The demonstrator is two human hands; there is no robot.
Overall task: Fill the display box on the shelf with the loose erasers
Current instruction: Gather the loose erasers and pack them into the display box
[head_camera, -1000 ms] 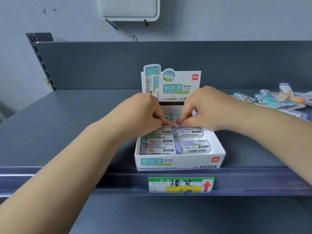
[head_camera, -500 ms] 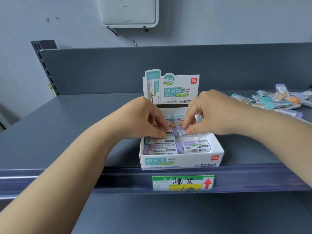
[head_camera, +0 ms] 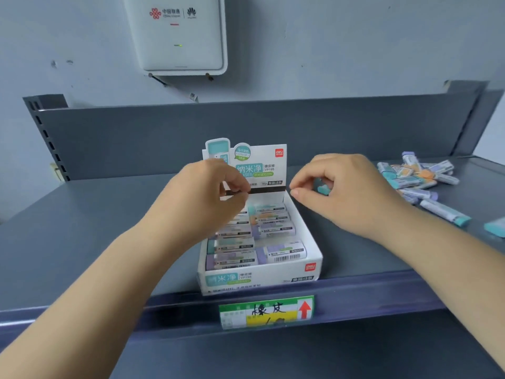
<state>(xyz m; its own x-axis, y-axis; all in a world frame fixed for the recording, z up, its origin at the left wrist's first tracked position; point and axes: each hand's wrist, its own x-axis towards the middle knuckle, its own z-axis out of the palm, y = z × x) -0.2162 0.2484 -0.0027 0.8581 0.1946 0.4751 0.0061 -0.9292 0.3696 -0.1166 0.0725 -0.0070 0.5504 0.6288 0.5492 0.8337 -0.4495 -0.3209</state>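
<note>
Several erasers (head_camera: 276, 231) already lie in two columns inside the display box (head_camera: 314, 250), which sits at the shelf's (head_camera: 82, 228) front edge, above the price tag (head_camera: 266, 311). The rows look nearly full, though the back of the box is partly hidden by the left hand (head_camera: 207, 198), so how much room remains is unclear. That hand hovers over the box at its 10 o'clock, fingers curled, seemingly holding nothing. The right hand (head_camera: 347, 192), at the box's 2 o'clock, is loosely closed around a teal eraser (head_camera: 322, 187). A pile of loose erasers (head_camera: 418, 176) remains at 3 o'clock, so plenty is probably left to load.
</note>
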